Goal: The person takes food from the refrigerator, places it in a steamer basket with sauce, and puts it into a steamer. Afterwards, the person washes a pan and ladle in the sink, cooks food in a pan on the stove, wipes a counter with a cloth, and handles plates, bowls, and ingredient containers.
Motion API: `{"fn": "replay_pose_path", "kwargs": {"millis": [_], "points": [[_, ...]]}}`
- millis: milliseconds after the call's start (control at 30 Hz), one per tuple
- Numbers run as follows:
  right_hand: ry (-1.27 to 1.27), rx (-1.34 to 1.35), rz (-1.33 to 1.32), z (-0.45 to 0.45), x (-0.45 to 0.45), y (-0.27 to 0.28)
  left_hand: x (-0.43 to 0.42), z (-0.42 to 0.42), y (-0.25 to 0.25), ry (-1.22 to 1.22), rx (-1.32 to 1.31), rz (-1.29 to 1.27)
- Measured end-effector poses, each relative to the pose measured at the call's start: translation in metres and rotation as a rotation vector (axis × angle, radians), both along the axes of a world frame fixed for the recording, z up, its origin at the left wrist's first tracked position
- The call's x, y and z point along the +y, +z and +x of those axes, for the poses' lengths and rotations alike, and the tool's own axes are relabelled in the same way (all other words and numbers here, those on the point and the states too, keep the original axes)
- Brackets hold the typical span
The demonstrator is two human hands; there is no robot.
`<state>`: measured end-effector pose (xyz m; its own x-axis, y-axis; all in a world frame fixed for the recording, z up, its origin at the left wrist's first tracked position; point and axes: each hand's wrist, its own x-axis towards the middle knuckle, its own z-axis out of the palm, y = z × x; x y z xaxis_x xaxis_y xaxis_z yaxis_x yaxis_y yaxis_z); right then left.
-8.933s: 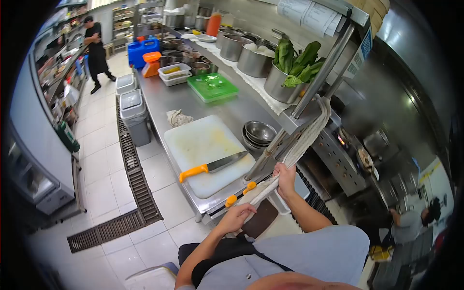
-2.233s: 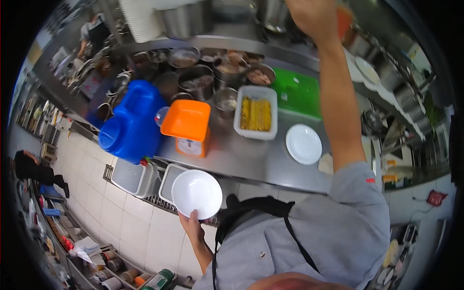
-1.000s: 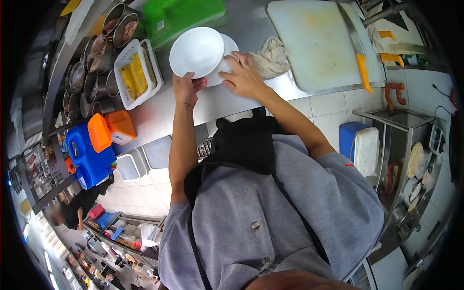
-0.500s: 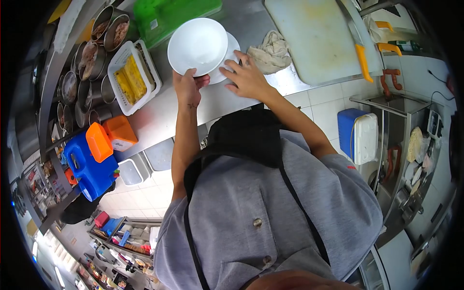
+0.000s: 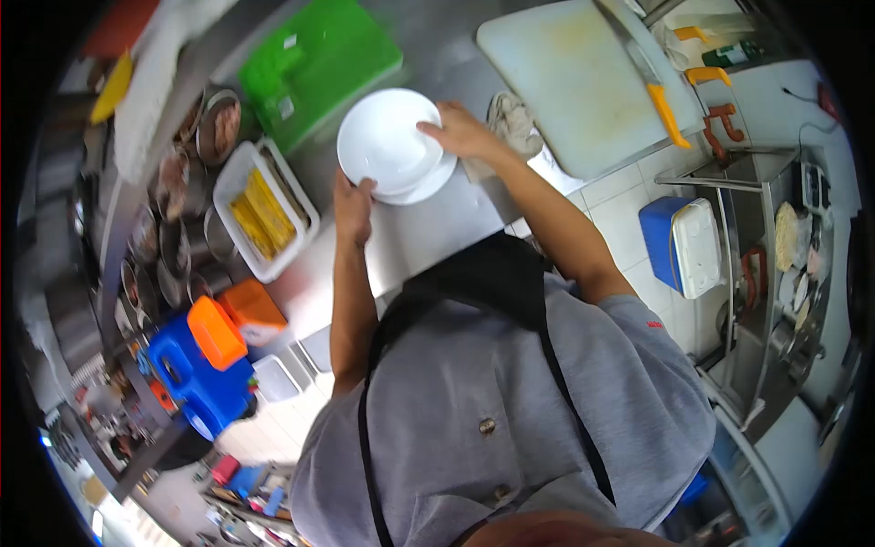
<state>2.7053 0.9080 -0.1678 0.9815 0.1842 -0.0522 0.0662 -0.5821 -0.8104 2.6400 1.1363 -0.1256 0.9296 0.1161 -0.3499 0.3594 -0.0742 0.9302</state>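
Observation:
A white bowl (image 5: pixel 387 137), seen from above with nothing in it, is between my two hands over the steel counter. Beneath it a second white dish (image 5: pixel 430 189) shows its near right edge; whether the two touch I cannot tell. My left hand (image 5: pixel 353 208) grips the bowl's near left rim, thumb on top and fingers hidden underneath. On the right side, my right hand (image 5: pixel 462 134) has its thumb over the rim, with the fingers curled around the outside. A crumpled cloth (image 5: pixel 513 121) lies just right of that hand.
A green board (image 5: pixel 319 68) lies behind the bowl. To the left are a white basket (image 5: pixel 262 266) with yellow packs, metal pots (image 5: pixel 173 242) and orange containers (image 5: pixel 217 333). A knife (image 5: pixel 668 117) with a yellow handle rests on the white cutting board (image 5: pixel 561 82) at right.
My right hand has moved from the lower dish up onto the bowl's right rim and closed there. The left hand keeps its hold. The whole view has shifted and turned slightly.

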Motion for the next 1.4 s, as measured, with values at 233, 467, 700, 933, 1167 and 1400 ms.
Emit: {"fn": "replay_pose_path", "kwargs": {"millis": [233, 467, 700, 933, 1167, 1400], "points": [[-0.338, 0.053, 0.243, 0.040, -0.071, 0.051, -0.070, 0.088, 0.060, -0.189, -0.101, -0.075], [-0.565, 0.058, 0.120, 0.222, -0.120, 0.026, -0.107, 0.321, -0.023, -0.385, -0.049, -0.175], [-0.631, -0.197, 0.128, 0.298, -0.111, -0.048, -0.079, 0.378, -0.116, -0.251, -0.339, 0.148], [-0.322, -0.320, 0.277, 0.140, -0.078, 0.061, -0.092, 0.119, 0.024, -0.281, -0.384, -0.161], [-0.151, 0.134, -0.650, -0.059, -0.063, 0.077, -0.020, -0.100, 0.019, -0.442, 0.003, 0.020], [-0.140, -0.334, -0.656, -0.007, -0.048, -0.015, 0.007, -0.164, 0.050, 0.024, -0.091, 0.070]]}}
